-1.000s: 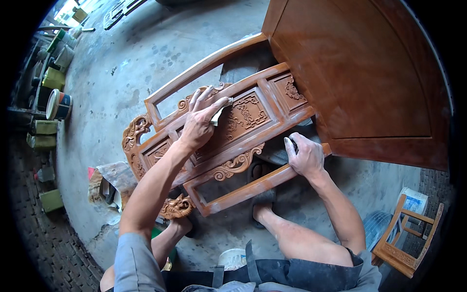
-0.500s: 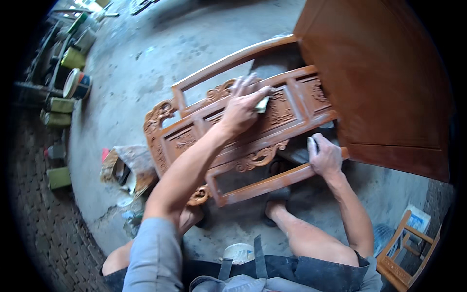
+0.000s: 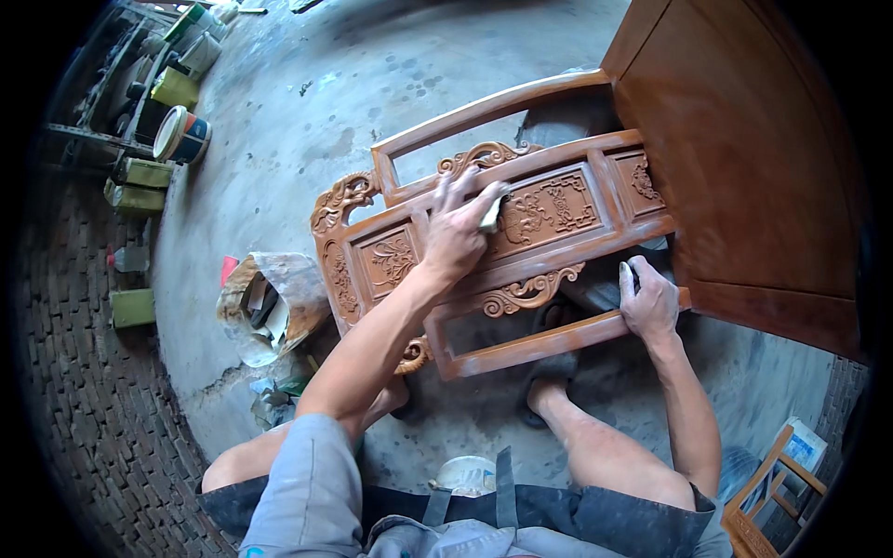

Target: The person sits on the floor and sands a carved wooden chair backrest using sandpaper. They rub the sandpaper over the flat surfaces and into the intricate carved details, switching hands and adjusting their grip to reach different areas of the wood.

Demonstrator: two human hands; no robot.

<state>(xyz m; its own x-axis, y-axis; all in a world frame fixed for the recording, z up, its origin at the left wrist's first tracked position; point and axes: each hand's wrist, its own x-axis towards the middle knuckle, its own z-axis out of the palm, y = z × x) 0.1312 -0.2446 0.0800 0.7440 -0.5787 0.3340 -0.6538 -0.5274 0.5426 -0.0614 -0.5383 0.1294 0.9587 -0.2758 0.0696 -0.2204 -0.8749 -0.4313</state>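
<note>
A carved reddish-brown wooden furniture frame (image 3: 551,259) lies in front of me, attached to a broad flat brown panel (image 3: 744,177) at right. Across its middle carved board lies my left hand (image 3: 456,231), fingers partly spread over the upper rail. Between thumb and forefinger it pinches a pale folded piece of what looks like sandpaper (image 3: 493,214). My right hand (image 3: 650,302) is wrapped round the near wooden rail (image 3: 544,346), close to the flat panel. The underside of my left palm is hidden. Whitish dust marks the wood and my fingers.
An open bag of scraps (image 3: 270,302) stands left of the frame. Buckets (image 3: 191,136) and yellowish cans (image 3: 175,88) line the far left. A white tub (image 3: 467,474) sits between my legs. At lower right is a small wooden stand (image 3: 772,488).
My left hand has slid leftward along the carved board with the pale piece, uncovering more carving. My right hand keeps its hold on the rail. The whole view has shifted slightly.
</note>
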